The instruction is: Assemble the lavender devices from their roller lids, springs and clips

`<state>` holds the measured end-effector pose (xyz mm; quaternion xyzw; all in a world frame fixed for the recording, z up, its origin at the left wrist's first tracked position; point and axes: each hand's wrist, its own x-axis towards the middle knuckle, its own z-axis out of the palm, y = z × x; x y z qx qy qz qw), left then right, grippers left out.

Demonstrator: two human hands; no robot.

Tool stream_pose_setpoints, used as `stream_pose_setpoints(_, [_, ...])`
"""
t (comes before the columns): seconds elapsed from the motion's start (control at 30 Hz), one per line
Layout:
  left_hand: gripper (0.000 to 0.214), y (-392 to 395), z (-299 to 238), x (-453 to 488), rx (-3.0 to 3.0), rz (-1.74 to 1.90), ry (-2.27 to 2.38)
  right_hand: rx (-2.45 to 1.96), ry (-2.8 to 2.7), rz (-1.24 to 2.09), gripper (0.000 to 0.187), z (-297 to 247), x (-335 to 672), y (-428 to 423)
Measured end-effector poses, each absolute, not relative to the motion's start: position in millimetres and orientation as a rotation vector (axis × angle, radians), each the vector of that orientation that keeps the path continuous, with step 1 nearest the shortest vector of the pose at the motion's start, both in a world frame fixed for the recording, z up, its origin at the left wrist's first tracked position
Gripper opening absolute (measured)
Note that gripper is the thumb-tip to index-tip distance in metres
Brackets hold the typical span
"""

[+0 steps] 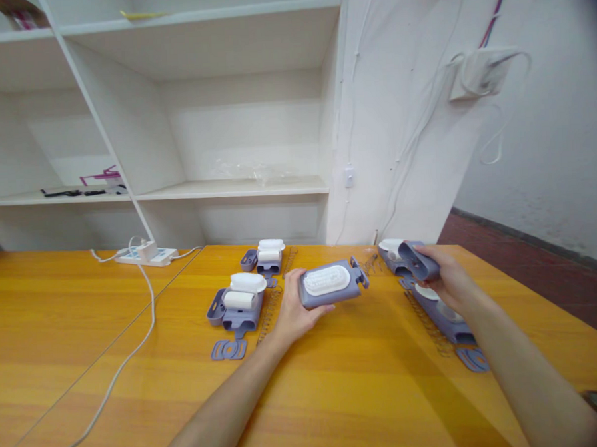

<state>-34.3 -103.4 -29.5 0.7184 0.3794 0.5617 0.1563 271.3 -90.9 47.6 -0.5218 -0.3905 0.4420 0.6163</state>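
My left hand grips the end of a grey-purple plastic case above the table. A white oval panel with a bumpy surface is set into its face, and a small forked bracket sticks out at its right end. In my right hand is a hollow grey-purple end cap, held apart from the case. Below and behind that hand lie more grey-purple housings with white parts. Flat ring-shaped pieces lie beside my right forearm.
Left of my left hand are two similar part sets, with flat pieces and coiled springs. A power strip and a white cable lie at the left. White shelves stand behind the wooden table.
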Motion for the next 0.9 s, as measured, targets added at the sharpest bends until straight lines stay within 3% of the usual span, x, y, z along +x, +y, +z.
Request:
stream_pose_setpoints(0.2, [0.081,-103,-30,-34,2.096,1.597,1.074,-1.206,-0.986,0.987,0.034,49,269,-92])
stream_pose_setpoints(0.4, [0.081,-103,-30,-34,2.092,1.581,1.082,-1.18,-0.998,0.916,0.027,48,263,-93])
stream_pose_setpoints(0.9, [0.078,-103,-31,-33,2.093,1.587,1.115,-1.161,-1.101,0.909,0.029,55,246,-100])
